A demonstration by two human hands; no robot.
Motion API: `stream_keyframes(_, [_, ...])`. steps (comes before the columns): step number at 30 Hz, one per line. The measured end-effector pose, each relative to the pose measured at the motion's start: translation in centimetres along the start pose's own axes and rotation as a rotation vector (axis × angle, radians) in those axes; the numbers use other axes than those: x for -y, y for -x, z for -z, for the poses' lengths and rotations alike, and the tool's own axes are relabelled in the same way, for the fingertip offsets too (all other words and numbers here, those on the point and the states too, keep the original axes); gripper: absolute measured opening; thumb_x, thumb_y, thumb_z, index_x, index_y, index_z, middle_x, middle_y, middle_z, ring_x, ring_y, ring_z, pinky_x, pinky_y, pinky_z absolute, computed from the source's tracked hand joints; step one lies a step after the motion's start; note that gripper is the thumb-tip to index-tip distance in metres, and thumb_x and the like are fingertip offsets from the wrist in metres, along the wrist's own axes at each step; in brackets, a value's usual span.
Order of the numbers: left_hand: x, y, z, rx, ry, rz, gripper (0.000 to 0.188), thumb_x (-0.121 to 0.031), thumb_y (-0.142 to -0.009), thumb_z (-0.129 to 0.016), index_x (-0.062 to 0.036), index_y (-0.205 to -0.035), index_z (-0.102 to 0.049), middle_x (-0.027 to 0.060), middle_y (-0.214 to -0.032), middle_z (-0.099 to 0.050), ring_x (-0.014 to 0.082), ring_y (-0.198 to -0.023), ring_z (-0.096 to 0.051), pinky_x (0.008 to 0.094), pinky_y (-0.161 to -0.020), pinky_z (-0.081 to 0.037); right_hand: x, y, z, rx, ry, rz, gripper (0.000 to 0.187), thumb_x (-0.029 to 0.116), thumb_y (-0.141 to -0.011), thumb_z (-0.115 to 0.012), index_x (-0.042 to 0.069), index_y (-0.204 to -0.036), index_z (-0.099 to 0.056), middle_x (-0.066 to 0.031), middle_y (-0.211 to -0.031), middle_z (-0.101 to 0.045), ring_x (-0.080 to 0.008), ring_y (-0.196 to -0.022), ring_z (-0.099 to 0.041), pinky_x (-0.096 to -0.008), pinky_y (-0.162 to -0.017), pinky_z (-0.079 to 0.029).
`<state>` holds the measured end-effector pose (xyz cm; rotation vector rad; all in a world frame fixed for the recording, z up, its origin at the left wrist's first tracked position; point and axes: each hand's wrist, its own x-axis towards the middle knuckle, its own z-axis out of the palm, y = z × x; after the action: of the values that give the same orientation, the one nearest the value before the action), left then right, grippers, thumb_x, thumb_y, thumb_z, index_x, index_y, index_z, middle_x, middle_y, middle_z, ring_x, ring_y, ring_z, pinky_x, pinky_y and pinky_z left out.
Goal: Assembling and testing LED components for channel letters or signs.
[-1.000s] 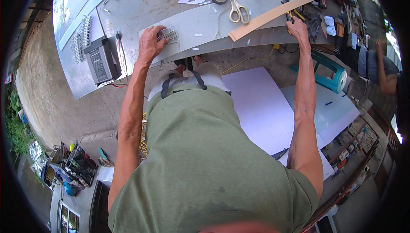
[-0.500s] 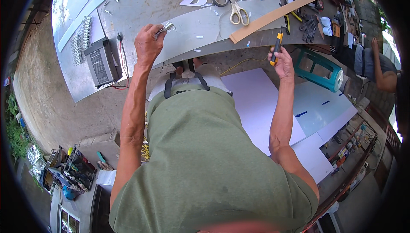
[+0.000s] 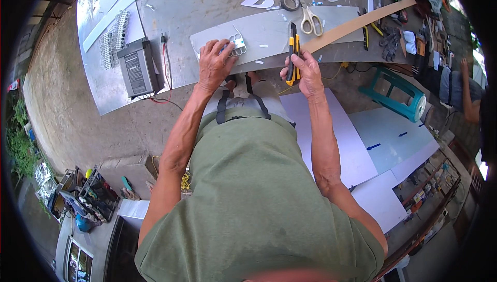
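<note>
the small bundle of looped white wire [image 3: 238, 45] sits at the left end of a pale grey strip of sheet [image 3: 248, 26], on the near side of the metal table [image 3: 186, 2]. half a second ago it was pinched up in the left hand [image 3: 213, 64]; now that hand is palm down just beside and partly over it, fingers bent and a little spread. the fingertips are partly hidden, so i cannot tell whether they grip it.

the yellow and black utility knife [image 3: 293, 57] is gripped in the right hand [image 3: 309, 75], thumb and fingers closed round the handle, the front end pointing away from the body. that hand is now nearer the middle (it was farther out to the right in the earlier frame). both forearms reach forward from bent elbows, the left angled inward.

beyond the knife lie the cream-handled scissors [image 3: 311, 22] and a roll of black tape [image 3: 290, 2]; a long tan strip [image 3: 362, 23] slants off to the right. a black box [image 3: 139, 70] with red leads is left of the left hand.
</note>
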<state>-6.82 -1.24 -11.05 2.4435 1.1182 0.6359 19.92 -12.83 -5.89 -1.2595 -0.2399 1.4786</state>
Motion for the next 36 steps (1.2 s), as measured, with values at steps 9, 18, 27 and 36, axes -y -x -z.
stream_keyframes(9, [0.3,0.3,-1.1,-0.080,0.001,0.124,0.042,-0.032,-0.081,-0.083,-0.0175,-0.119,-0.073,0.0005,-0.114,-0.066,0.0254,-0.114,-0.055,0.0439,-0.098,-0.036,-5.6,-1.0,-6.1,-0.033,0.739,0.103,0.044,0.013,-0.097,-0.063,-0.005,-0.133,-0.048,-0.0144,-0.088,-0.073,-0.0176,-0.066,-0.071,-0.0315,-0.062,-0.057])
stream_keyframes(18, [-0.6,0.8,-2.6,-0.236,0.015,0.223,0.033,-0.022,-0.071,-0.087,-0.0165,-0.101,-0.075,-0.0024,-0.101,-0.064,0.0239,-0.104,-0.055,0.0440,-0.092,-0.034,-8.3,-0.4,-7.6,-0.143,0.780,0.079,0.037,0.015,-0.100,-0.061,-0.001,-0.131,-0.050,-0.0128,-0.078,-0.068,-0.0212,-0.065,-0.069,-0.0363,-0.064,-0.055])
stream_keyframes(27, [-0.4,1.2,-2.9,-0.279,0.014,0.190,0.034,-0.020,-0.068,-0.088,-0.0181,-0.099,-0.075,-0.0055,-0.100,-0.065,0.0218,-0.100,-0.055,0.0424,-0.090,-0.032,-8.9,0.2,-8.1,-0.108,1.011,0.246,0.040,0.012,-0.101,-0.060,-0.003,-0.137,-0.051,-0.0226,-0.099,-0.069,-0.0379,-0.082,-0.072,-0.0451,-0.073,-0.057])
stream_keyframes(36, [-0.1,0.8,-2.7,-0.241,0.119,0.308,0.031,-0.021,-0.068,-0.091,-0.0190,-0.097,-0.079,-0.0069,-0.094,-0.067,0.0201,-0.097,-0.055,0.0390,-0.090,-0.033,-8.2,-0.1,-10.0,-0.068,1.138,0.276,0.049,0.009,-0.101,-0.058,-0.004,-0.147,-0.048,-0.0290,-0.132,-0.063,-0.0414,-0.118,-0.067,-0.0431,-0.095,-0.055])
